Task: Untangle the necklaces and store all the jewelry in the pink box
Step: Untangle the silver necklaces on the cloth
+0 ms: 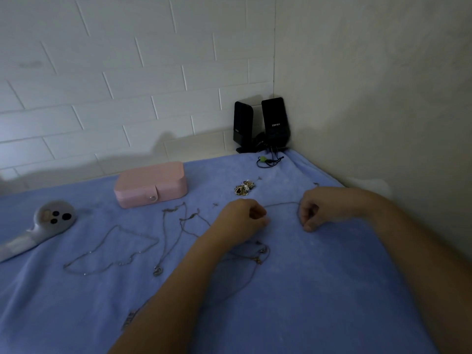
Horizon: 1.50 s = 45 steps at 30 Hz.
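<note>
A thin silver chain (281, 204) runs between my two hands above the blue cloth. My left hand (242, 217) pinches one end with curled fingers, and my right hand (313, 213) pinches the other end. The pink box (150, 183) stands closed at the back left. A long necklace (112, 251) lies spread in a loop at the left. Two more chains (178, 226) with pendants lie between it and my left arm. Another tangled chain (258, 254) lies under my left forearm. A small heap of rings and earrings (244, 187) sits behind my left hand.
A white controller (43, 226) lies on the blue cloth (319, 290) at the far left. Two black speakers (263, 123) stand in the back corner with a cable and a green tie (265, 160) in front. A tiled wall runs behind, a plain wall on the right.
</note>
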Motion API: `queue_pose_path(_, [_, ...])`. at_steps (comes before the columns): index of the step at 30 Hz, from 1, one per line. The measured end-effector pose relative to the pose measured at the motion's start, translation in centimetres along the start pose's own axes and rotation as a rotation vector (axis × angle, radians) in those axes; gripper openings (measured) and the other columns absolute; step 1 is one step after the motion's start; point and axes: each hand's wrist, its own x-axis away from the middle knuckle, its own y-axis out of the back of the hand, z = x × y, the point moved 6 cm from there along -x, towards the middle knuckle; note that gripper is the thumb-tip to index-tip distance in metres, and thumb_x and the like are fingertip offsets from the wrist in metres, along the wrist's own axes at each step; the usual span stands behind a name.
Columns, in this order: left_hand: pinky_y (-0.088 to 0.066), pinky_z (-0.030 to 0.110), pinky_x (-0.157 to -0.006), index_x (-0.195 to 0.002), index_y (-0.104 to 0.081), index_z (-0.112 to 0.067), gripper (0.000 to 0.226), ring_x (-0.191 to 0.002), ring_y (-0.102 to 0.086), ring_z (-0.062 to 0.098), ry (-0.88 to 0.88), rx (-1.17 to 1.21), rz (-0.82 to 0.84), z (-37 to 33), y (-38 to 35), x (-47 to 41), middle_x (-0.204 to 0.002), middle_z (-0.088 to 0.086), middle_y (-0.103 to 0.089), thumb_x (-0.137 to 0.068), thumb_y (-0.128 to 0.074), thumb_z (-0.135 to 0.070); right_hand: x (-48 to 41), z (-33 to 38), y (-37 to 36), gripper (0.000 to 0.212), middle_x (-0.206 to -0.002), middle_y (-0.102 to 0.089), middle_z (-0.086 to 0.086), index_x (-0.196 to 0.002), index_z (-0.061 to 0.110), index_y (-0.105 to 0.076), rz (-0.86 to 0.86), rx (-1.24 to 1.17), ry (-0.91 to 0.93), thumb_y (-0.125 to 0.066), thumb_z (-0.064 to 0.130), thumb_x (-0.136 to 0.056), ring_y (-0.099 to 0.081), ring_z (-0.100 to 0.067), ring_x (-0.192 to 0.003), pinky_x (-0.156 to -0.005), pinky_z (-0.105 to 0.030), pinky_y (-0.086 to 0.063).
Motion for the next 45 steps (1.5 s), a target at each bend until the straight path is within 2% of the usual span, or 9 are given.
queue_pose_path(2, [-0.044,0.02,-0.086,-0.119,-0.059,-0.019,0.031,-0.103,-0.056,0.012,-0.017,-0.02,-0.002,-0.3,0.1,0.1,-0.118,0.0,-0.061,-0.089,-0.063,-0.029,0.5,0.5,0.5,0.006,-0.086,-0.067,0.003,-0.078,0.024,-0.068,-0.073,-0.035,0.019,-0.071,0.023,-0.083,-0.058,-0.01,-0.076,-0.07,-0.023,-0.045])
queue_pose_path(5, [-0.04,0.022,-0.098,-0.127,-0.054,-0.024,0.04,-0.116,-0.049,0.006,-0.149,0.086,-0.054,-2.0,0.7,0.5,-0.127,-0.007,-0.054,-0.088,-0.065,-0.026,1.5,2.8,1.8,0.009,-0.079,-0.065,0.0,-0.082,0.016,-0.064,-0.191,-0.351,0.196,-0.062,0.014,-0.091,-0.058,-0.012,-0.075,-0.074,-0.024,-0.046])
queue_pose_path(10, [-0.046,0.012,-0.083,-0.096,-0.064,-0.026,0.008,-0.088,-0.06,-0.008,-0.299,0.397,-0.061,-4.9,1.1,1.4,-0.09,-0.02,-0.065,-0.089,-0.064,-0.021,3.0,5.7,3.0,0.007,-0.061,-0.059,0.003,-0.085,0.007,-0.06,-0.281,-0.576,0.347,-0.057,0.005,-0.091,-0.051,-0.008,-0.053,-0.055,-0.018,-0.045])
queue_pose_path(13, [-0.051,0.034,-0.078,-0.078,-0.065,-0.025,0.018,-0.076,-0.062,0.013,-0.25,0.505,-0.096,-4.4,2.0,1.4,-0.067,-0.015,-0.068,-0.091,-0.059,-0.015,3.2,5.1,3.8,0.006,-0.056,-0.045,-0.003,-0.082,0.011,-0.068,-0.414,-0.546,0.313,-0.065,0.012,-0.087,-0.038,-0.01,-0.049,-0.047,-0.019,-0.036])
queue_pose_path(20, [-0.055,0.019,-0.064,-0.071,-0.064,-0.009,0.024,-0.055,-0.055,0.008,-0.065,0.854,-0.289,-1.2,6.9,1.6,-0.05,-0.004,-0.052,-0.092,-0.057,-0.019,3.4,3.0,4.9,0.02,-0.049,-0.042,0.005,-0.083,0.029,-0.074,-0.628,-0.348,0.234,-0.057,0.028,-0.093,-0.029,-0.01,-0.044,-0.046,-0.023,-0.026])
queue_pose_path(25, [-0.019,0.015,-0.03,-0.062,-0.04,-0.015,0.038,-0.032,-0.021,0.004,0.166,1.357,-0.335,3.4,8.7,1.0,-0.042,-0.008,-0.023,-0.099,-0.044,-0.025,2.9,1.2,5.1,0.021,-0.049,-0.036,0.007,-0.082,0.023,-0.075,-0.675,-0.492,0.156,-0.057,0.025,-0.094,-0.03,-0.01,-0.045,-0.046,-0.021,-0.029])
queue_pose_path(33, [-0.019,0.02,-0.029,-0.066,-0.053,-0.013,0.038,-0.028,-0.02,0.007,0.228,2.096,-0.298,9.0,10.2,2.0,-0.041,-0.006,-0.03,-0.099,-0.033,-0.015,1.5,-2.7,4.0,0.02,-0.06,-0.046,0.004,-0.083,0.016,-0.075,-0.651,-0.529,-0.073,-0.058,0.017,-0.093,-0.037,0.0,-0.04,-0.043,-0.012,-0.032])
queue_pose_path(41, [-0.022,0.015,-0.031,-0.08,-0.051,-0.013,0.033,-0.028,-0.028,0.004,0.283,1.878,-0.588,11.9,11.9,3.1,-0.04,-0.008,-0.038,-0.1,-0.027,-0.008,0.2,-5.2,3.0,0.008,-0.053,-0.064,0.0,-0.077,0.001,-0.071,-0.649,-0.625,-0.229,-0.069,0.005,-0.084,-0.052,-0.002,-0.038,-0.043,-0.01,-0.043])
queue_pose_path(45, [-0.042,0.01,-0.043,-0.097,-0.052,-0.001,0.028,-0.037,-0.054,0.005,0.259,1.901,-0.719,11.4,12.4,3.7,-0.076,0.003,-0.055,-0.1,-0.025,0.004,-0.2,-6.5,2.5,0.012,-0.07,-0.066,-0.011,-0.096,-0.01,-0.067,-0.633,-0.703,-0.279,-0.061,-0.009,-0.085,-0.062,-0.004,-0.044,-0.05,-0.011,-0.051])
